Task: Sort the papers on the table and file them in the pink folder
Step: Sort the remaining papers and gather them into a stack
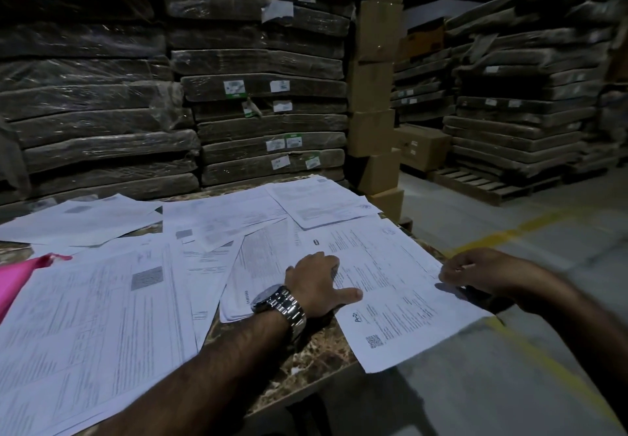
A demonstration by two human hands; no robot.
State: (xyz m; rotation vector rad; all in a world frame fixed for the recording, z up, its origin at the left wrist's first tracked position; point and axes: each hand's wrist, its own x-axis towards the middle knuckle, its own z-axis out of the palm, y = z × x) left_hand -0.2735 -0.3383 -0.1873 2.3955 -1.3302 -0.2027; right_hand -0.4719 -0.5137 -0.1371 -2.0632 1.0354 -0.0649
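Note:
Several white printed papers (221, 221) lie scattered and overlapping over a brown marbled table (316, 350). A corner of the pink folder (17, 279) shows at the left edge, partly under papers. My left hand (319, 282), with a metal watch on the wrist, rests palm down on a large printed sheet (394, 299) that overhangs the table's right edge. My right hand (475, 271) pinches the right edge of that same sheet between thumb and fingers.
Tall stacks of plastic-wrapped flat bundles (265, 89) rise right behind the table. A column of cardboard boxes (377, 96) stands at the table's far right corner. More wrapped stacks on wooden pallets (492, 184) stand to the right, across a grey floor with yellow lines (509, 232).

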